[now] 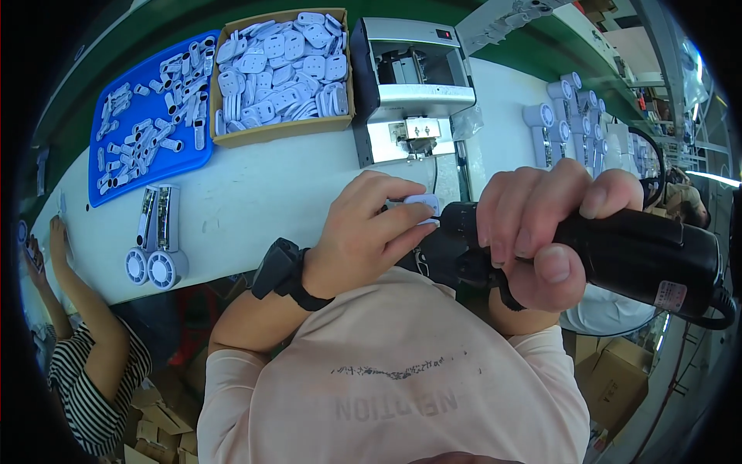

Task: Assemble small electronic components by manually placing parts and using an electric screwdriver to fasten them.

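My right hand [541, 224] is wrapped round a black electric screwdriver [641, 251], held almost level with its tip pointing left. Between the fingers of my left hand [371, 220] is a small white plastic part [423, 204], partly covered by those fingers. The driver's tip meets the near side of this part; whether a screw sits there is too small to tell. A black band with a dark box [282, 267] is strapped round my left wrist.
Beyond my hands stand a metal machine [413, 93], a cardboard box [284, 131] of white plates and a blue tray [202, 158] of small parts. Two white handheld units [164, 232] lie left; several similar ones [560, 124] stand right. A co-worker's arm [85, 286] reaches in at far left.
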`<action>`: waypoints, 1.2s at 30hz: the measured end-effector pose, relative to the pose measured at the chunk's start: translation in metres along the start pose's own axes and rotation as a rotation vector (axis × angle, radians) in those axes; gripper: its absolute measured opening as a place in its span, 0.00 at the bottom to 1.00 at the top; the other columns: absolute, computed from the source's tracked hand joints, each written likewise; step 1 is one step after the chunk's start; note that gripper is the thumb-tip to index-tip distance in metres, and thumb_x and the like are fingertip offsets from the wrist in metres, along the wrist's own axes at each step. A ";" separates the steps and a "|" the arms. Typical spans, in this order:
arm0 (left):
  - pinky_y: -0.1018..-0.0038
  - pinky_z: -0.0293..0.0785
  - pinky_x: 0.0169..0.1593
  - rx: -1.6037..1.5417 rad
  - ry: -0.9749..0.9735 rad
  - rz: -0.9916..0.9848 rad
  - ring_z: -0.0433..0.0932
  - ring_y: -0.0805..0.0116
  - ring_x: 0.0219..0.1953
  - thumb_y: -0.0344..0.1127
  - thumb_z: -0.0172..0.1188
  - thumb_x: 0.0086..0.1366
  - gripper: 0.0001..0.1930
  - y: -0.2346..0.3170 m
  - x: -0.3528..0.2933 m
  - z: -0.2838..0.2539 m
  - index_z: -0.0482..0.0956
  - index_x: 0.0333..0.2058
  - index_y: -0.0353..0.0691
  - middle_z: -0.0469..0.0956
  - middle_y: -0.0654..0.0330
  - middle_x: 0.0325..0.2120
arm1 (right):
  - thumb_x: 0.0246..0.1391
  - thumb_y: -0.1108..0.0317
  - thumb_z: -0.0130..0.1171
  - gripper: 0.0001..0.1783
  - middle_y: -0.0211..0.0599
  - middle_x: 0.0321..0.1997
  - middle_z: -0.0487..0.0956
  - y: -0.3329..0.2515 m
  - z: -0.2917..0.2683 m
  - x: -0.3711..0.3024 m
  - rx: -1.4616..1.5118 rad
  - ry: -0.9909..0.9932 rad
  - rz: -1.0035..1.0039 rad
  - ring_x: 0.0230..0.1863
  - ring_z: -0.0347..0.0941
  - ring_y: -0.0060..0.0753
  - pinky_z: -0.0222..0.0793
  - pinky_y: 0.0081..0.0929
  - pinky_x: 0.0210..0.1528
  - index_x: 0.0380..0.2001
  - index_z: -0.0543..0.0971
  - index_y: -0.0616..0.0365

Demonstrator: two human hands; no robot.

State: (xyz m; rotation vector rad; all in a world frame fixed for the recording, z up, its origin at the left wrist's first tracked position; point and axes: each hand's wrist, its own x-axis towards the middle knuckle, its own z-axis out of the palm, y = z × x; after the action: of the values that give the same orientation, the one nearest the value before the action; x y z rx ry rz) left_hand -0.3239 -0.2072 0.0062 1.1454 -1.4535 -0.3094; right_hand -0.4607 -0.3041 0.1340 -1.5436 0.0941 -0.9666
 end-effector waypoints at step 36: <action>0.56 0.77 0.44 1.197 -0.084 -0.466 0.80 0.46 0.42 0.38 0.70 0.63 0.16 -0.023 -0.018 -0.147 0.81 0.46 0.40 0.82 0.50 0.37 | 0.53 0.62 0.71 0.23 0.35 0.28 0.80 0.080 -0.325 -0.132 -1.231 0.735 0.863 0.22 0.76 0.27 0.73 0.29 0.28 0.49 0.77 0.59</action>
State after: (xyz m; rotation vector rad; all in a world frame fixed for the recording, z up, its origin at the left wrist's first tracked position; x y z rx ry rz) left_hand -0.1889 -0.1430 0.0166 2.4616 -1.4125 0.2725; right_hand -0.7084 -0.5043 -0.0345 -1.7702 1.9990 -0.6803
